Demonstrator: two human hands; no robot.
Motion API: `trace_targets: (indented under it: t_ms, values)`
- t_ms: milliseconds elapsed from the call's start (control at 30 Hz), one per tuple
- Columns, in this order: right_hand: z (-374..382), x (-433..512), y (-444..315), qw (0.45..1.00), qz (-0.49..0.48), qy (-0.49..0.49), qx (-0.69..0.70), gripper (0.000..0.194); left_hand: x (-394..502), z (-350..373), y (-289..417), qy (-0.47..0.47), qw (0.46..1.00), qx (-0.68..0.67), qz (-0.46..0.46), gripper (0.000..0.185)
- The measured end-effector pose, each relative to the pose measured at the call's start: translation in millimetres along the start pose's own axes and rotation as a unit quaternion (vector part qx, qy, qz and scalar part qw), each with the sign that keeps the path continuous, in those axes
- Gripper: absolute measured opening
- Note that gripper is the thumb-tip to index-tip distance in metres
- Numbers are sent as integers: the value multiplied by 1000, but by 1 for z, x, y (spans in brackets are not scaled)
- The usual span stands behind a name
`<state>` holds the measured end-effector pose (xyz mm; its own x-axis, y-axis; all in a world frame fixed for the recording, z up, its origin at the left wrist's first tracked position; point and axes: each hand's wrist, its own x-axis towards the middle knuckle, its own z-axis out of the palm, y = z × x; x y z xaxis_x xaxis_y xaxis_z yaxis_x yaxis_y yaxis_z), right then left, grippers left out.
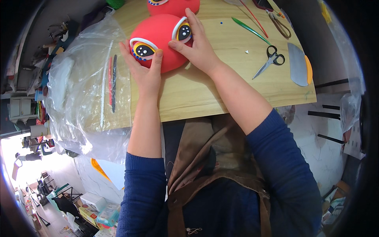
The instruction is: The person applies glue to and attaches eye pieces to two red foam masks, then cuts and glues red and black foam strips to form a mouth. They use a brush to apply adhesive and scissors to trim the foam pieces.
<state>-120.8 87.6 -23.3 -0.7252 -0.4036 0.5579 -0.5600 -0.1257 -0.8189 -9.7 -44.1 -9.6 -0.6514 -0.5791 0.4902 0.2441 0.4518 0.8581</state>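
A round red clay-like head (165, 38) rests on the wooden tabletop, held between both my hands. Its left eye (143, 51) is black with white dots, rimmed in yellow and pink, with a white arc above and blue beads below. The matching right eye (183, 31) is partly covered by my fingers. My left hand (146, 66) grips the lower left side, its thumb beside the left eye. Around the right eye, my right hand (198, 44) has its thumb and fingers pressed to the surface. A second red piece (174, 7) with a similar eye stands just behind.
Right of the hands lie black-handled scissors (270, 60), a green pointed tool (250, 29), a red stick (254, 19) and a scraper blade (297, 65) with a yellow handle. Clear plastic sheeting (86, 89) covers the left side, with red (110, 80) and black strips (114, 86) there.
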Motion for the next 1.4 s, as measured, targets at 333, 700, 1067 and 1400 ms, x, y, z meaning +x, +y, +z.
trace_targets:
  t_ms: [333,700,1067,1400]
  values:
    - [-1,4,0,1000,-17,-20,13,90,36,5,50,-36,852,384,354,48]
    - [1,6,6,999,-21,-23,37,88,54,23,68,-152,896,356,218,22]
    - [3,5,6,999,-26,-17,-18,88,58,36,75,-116,904,365,189,30]
    - [4,5,6,1000,-3,-14,-22,95,69,46,78,-153,897,393,132,33]
